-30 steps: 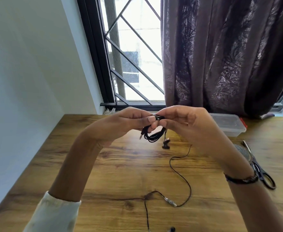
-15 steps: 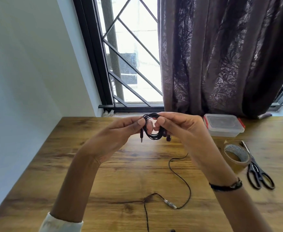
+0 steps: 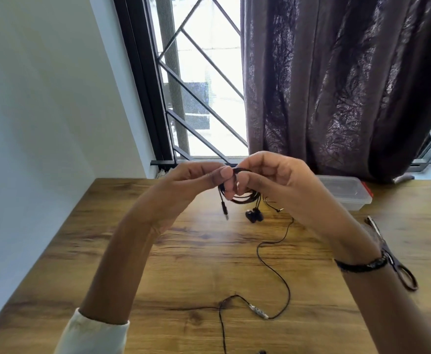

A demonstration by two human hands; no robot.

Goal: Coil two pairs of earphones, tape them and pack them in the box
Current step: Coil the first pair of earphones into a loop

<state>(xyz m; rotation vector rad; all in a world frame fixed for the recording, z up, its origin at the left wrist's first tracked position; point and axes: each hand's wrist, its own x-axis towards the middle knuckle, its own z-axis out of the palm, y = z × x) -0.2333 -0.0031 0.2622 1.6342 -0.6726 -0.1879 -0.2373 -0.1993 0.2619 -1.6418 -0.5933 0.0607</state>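
Both hands hold a coiled pair of black earphones (image 3: 243, 199) in the air above the wooden table (image 3: 183, 251). My left hand (image 3: 196, 182) pinches the coil's top from the left, and my right hand (image 3: 270, 180) pinches it from the right. The jack plug (image 3: 224, 209) and the two earbuds (image 3: 254, 215) dangle below the coil. A second pair of black earphones (image 3: 273, 277) lies uncoiled on the table, its inline remote (image 3: 259, 310) near the front. A clear plastic box (image 3: 344, 191) with red clips sits closed behind my right hand.
Black scissors (image 3: 398, 267) lie on the table at the right, partly behind my right wrist. A dark curtain (image 3: 336, 85) and a barred window (image 3: 204, 85) stand behind the table. A white wall runs along the left edge.
The hands have closed tighter round the coil, and its plug and earbuds now hang lower. The view shifted, so my right arm now hides the tape roll.
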